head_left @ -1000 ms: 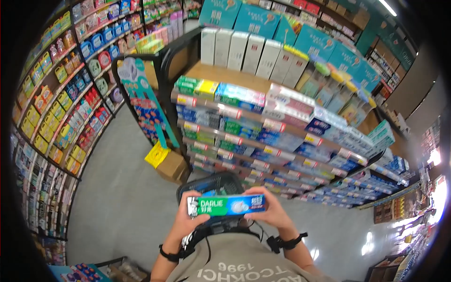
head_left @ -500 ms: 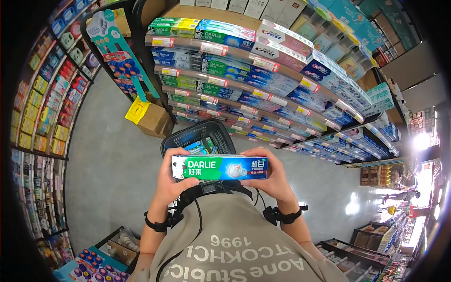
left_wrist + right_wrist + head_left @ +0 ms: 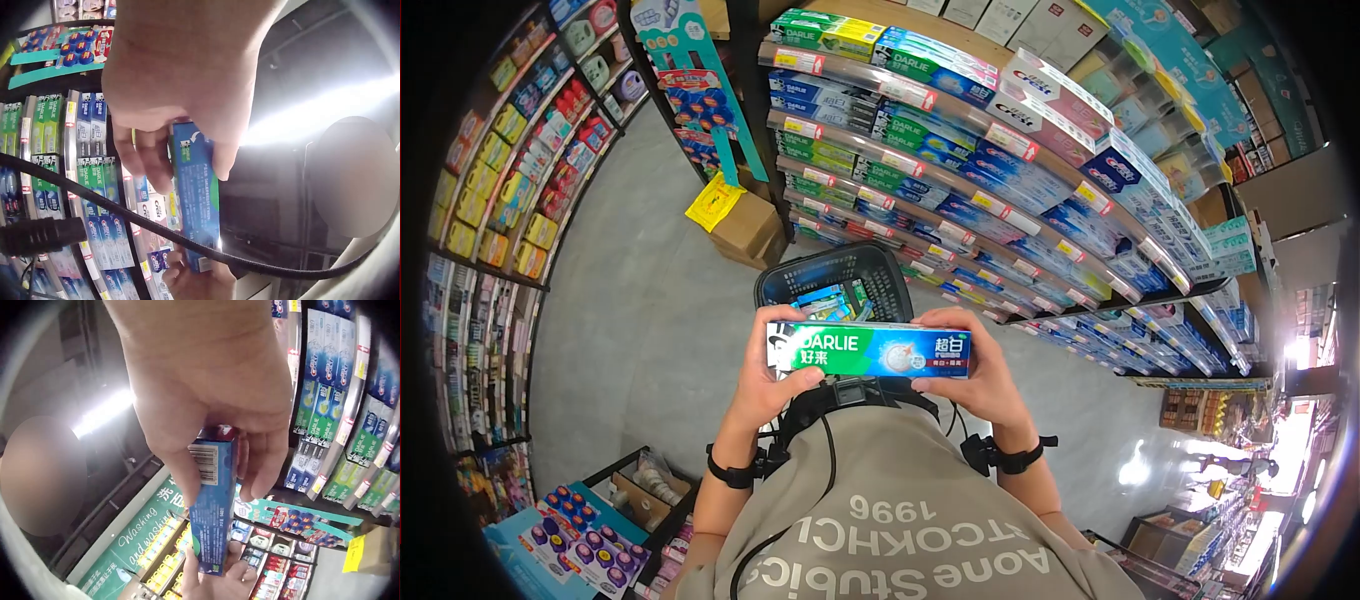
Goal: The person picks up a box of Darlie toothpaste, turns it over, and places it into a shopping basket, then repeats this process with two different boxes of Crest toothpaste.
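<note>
A green and blue Darlie toothpaste box is held level in front of the body, its printed front facing up to the head view. My left hand grips its left end, thumb along the lower edge and fingers behind. At the other end my right hand pinches it the same way. The left wrist view shows the blue printed side of the toothpaste box between thumb and fingers; the right wrist view shows a barcode near the right end of the toothpaste box.
Beyond the hands stands a black shopping basket with several small packs inside. Tiered shelves of toothpaste boxes rise ahead and to the right. A cardboard box with a yellow bag sits on the floor by the shelf end.
The head view has tilted down and shifted, bringing the basket into fuller sight and the shelves higher in view. Both hands keep holding the toothpaste box, now seen more front-on.
</note>
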{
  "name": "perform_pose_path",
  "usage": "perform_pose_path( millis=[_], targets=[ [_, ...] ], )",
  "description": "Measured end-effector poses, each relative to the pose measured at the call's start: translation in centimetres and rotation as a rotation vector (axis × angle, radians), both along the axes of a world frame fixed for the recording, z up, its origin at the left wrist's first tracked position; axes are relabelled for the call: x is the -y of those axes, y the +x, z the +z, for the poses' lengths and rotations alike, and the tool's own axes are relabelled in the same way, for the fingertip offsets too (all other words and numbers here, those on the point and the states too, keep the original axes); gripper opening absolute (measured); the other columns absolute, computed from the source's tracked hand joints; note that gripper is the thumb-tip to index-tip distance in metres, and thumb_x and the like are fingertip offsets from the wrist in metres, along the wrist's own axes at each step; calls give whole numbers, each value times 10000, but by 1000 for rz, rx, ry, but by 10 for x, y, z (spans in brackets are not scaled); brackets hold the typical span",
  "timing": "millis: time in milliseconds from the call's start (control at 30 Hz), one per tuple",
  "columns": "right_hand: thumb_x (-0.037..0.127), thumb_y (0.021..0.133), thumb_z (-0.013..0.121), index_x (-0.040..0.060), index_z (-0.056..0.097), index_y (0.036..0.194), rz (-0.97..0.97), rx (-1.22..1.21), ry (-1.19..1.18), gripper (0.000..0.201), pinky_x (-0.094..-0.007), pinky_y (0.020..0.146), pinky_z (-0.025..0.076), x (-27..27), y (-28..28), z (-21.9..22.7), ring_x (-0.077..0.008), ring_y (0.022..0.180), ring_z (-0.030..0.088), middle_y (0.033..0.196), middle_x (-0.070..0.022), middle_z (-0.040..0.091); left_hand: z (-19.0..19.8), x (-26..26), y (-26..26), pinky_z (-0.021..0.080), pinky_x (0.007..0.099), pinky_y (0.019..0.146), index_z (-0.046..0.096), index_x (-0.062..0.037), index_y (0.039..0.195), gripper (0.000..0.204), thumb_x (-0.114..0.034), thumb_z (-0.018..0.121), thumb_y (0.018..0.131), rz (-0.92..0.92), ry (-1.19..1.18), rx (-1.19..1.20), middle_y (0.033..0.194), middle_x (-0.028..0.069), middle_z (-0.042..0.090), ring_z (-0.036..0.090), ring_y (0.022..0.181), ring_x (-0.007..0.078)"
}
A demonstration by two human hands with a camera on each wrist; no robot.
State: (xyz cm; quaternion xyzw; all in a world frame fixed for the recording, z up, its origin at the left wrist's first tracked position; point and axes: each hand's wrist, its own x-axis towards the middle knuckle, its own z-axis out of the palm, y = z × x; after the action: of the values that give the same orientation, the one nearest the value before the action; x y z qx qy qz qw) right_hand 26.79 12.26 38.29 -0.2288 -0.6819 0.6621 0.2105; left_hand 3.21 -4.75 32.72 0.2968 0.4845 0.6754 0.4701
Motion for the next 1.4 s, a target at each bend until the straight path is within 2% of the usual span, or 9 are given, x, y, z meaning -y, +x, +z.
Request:
perform_pose_path(
  millis=[367, 467, 767, 867, 967, 1067, 1200, 1300, 1400],
  targets=[
    [-3, 726, 916, 65, 541, 1330, 13, 50, -5, 714, -313, 1030, 491, 1, 1, 5, -158, 1208, 583, 1311, -70, 570, 3, 8, 0, 473, 306, 983, 452, -72, 1332, 694, -132, 887, 794, 3, -3, -36, 1218, 70, 548, 552, 1136, 145],
    [8, 774, 887, 70, 540, 1352, 21, 52, -4, 676, -302, 1022, 499, 0, 5, 4, -147, 1212, 582, 1305, -54, 576, 3, 5, -1, 466, 310, 994, 450, -77, 1335, 694, -124, 884, 795, -11, 4, -68, 1215, 63, 544, 549, 1141, 146],
    [-8, 773, 879, 72, 544, 1332, -18, -15, 33, 657, -303, 1024, 495, 5, 9, 0, -146, 1220, 566, 1328, -49, 547, 2, 4, -1, 438, 310, 1017, 416, -87, 1358, 717, -110, 872, 805, -70, 0, -40, 1257, 62, 486, 517, 1170, 152],
    [-9, 774, 879, 72, 543, 1332, -1, -21, 27, 656, -305, 1031, 493, 5, 7, -2, -151, 1217, 566, 1338, -48, 539, 5, 6, -1, 432, 309, 1023, 413, -90, 1359, 708, -100, 864, 813, -96, -21, 45, 1254, 59, 479, 510, 1180, 149],
    [-7, 717, 913, 78, 533, 1325, -31, -23, -56, 723, -327, 1051, 469, 9, 4, -6, -185, 1233, 561, 1331, -100, 561, 4, 7, -5, 436, 310, 1019, 413, -89, 1357, 699, -95, 859, 818, -72, 18, -42, 1254, 61, 482, 514, 1177, 148],
    [-36, 760, 870, 81, 545, 1322, -11, -15, -71, 660, -321, 1059, 469, 10, 1, -4, -166, 1262, 538, 1353, -68, 524, 2, 10, -6, 439, 313, 1018, 410, -87, 1357, 706, -95, 863, 815, -73, -6, 29, 1250, 61, 482, 515, 1175, 147],
    [-33, 746, 869, 85, 542, 1300, 1, -86, 12, 653, -340, 1099, 431, 7, -6, -6, -190, 1339, 479, 1484, -111, 448, 12, 11, -8, 447, 303, 1013, 409, -84, 1356, 700, -55, 854, 816, -120, -40, 121, 1243, 55, 483, 518, 1183, 140],
    [-19, 739, 876, 89, 538, 1285, -18, -66, -32, 652, -343, 1104, 424, 8, -10, -7, -195, 1355, 463, 1559, -130, 393, 4, 11, -9, 472, 290, 988, 417, -82, 1346, 698, 14, 844, 803, -61, 7, -42, 1221, 51, 514, 549, 1152, 137],
    [-5, 736, 884, 90, 533, 1276, -27, -55, -87, 651, -338, 1078, 446, 8, -12, -6, -179, 1323, 489, 1584, -135, 375, 1, 12, -12, 491, 289, 969, 428, -82, 1335, 696, 71, 833, 790, -39, -4, -58, 1196, 50, 554, 574, 1129, 137]
  ],
)
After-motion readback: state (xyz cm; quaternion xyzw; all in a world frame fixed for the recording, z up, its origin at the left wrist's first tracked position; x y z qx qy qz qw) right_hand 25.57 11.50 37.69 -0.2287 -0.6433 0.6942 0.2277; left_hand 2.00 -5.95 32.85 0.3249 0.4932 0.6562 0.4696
